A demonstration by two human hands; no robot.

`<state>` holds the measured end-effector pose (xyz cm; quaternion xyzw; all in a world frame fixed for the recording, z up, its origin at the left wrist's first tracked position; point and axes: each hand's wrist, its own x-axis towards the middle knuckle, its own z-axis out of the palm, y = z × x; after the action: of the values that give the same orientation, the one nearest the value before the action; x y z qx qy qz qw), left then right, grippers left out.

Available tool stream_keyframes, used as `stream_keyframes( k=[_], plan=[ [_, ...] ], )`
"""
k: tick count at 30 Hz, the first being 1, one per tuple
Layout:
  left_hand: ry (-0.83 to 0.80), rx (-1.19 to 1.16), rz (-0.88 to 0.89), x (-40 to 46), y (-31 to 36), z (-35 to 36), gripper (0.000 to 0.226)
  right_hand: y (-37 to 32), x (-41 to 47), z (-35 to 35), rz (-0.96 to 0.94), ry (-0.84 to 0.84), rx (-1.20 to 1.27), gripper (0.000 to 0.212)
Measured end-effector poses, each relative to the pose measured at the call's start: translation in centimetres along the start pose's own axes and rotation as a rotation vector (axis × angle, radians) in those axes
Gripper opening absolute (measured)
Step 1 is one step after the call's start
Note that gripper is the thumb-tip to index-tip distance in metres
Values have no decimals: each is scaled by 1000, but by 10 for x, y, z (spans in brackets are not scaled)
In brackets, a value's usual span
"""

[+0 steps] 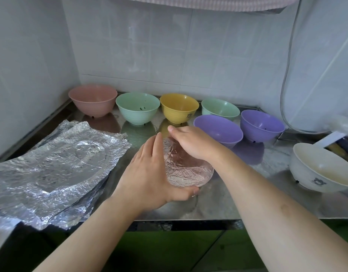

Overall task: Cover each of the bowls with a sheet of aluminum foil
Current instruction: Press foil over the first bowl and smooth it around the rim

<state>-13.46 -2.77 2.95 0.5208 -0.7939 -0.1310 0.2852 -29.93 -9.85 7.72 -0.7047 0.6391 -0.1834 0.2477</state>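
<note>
While both my hands close on the foil-covered bowl (185,169) near the front edge of the steel table (247,203), my left hand (149,173) wraps its left side, fingers straight up along the wall and thumb curled under the near rim. My right hand (190,142) lies over the far rim, fingers bent down onto the foil, which is crinkled and pressed tight across the top. The two hands sit close together, clamped on opposite sides of this one bowl.

To my left, a stack of loose foil sheets (51,169) lies on the table, creased, its near corner hanging over the edge. To my right stands a white bowl (322,171), uncovered, with a small dark printed figure on its side; I cannot read any writing there.

Farther back, two purple bowls (218,132) (262,125) stand side by side, both open. Behind them, along the tiled wall (169,55), runs a row: a pink bowl (93,100), a green bowl (137,107), a yellow bowl (179,107) with a small dark mark near its rim, too small to read, and a second green bowl (220,109) partly hidden by the nearer purple one. None of these wears foil.
</note>
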Motion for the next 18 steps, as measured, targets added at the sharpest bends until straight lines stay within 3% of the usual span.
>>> stream_keyframes(
  k=[9, 14, 18],
  plan=[
    [9, -59, -37, -12, 1, -5, 152, 24, -1, -11, 178, 27, 155, 68],
    [85, -97, -91, -11, 14, 20, 160, 41, 4, 1, 235, 70, 565, 47],
    [148, -104, -102, -10, 7, 30, 160, 52, 4, 8, 307, 124, 714, 50]
  ],
)
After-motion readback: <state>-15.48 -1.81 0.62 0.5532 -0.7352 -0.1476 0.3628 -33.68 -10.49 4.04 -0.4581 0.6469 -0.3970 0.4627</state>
